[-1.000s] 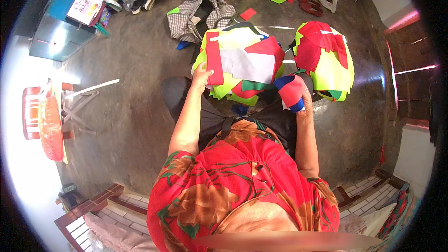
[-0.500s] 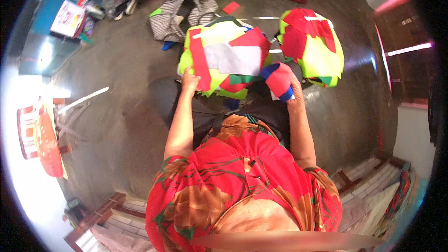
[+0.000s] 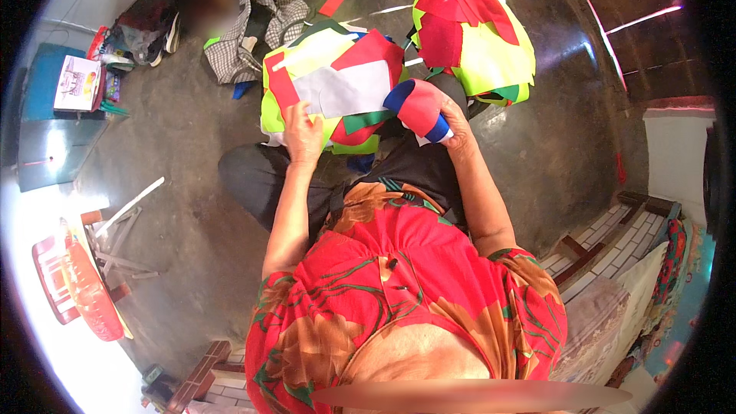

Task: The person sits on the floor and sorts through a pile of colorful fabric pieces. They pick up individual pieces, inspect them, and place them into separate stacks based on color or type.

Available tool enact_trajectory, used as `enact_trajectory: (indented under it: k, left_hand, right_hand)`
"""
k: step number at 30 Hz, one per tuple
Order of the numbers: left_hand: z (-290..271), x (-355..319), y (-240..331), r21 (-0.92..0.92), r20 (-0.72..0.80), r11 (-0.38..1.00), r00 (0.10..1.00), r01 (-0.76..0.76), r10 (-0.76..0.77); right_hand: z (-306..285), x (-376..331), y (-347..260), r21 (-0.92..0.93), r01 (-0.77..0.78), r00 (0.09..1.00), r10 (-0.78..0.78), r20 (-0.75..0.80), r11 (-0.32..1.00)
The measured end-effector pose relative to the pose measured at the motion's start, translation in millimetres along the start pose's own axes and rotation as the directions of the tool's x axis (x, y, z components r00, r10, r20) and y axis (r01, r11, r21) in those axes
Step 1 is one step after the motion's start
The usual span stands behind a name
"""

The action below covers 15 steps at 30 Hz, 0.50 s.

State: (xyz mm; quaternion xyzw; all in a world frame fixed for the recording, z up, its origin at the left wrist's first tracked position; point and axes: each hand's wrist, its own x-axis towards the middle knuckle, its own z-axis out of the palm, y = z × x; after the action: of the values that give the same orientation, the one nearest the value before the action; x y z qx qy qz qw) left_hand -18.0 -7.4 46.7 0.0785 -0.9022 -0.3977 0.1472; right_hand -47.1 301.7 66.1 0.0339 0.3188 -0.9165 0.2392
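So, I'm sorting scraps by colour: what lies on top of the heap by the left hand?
Grey pieces show in the middle, with red pieces, yellow-green pieces and a green piece around them. What these cover cannot be seen.

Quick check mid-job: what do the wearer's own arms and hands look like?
The left hand and right hand are ungloved, the forearms bare. The short, loose sleeves are red, printed with large brown flowers and green leafy lines.

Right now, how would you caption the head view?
Right hand holds red and blue fabric pieces; left hand at multicoloured pile.
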Motion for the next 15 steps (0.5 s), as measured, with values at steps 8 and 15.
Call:
enact_trajectory:
  k: [8,15]
  left_hand:
    - [17.0,-1.0,116.5,-0.428,0.195,0.846,0.881,-0.318,0.430]
    - [23.7,-5.9,130.9,-0.420,0.213,0.808,0.821,-0.413,0.530]
  right_hand:
    - [19.2,-0.7,-1.4,-0.143,-0.071,0.991,0.086,0.102,0.987]
    - [14.1,2.6,2.5,-0.219,-0.147,0.982,0.169,0.086,0.965]
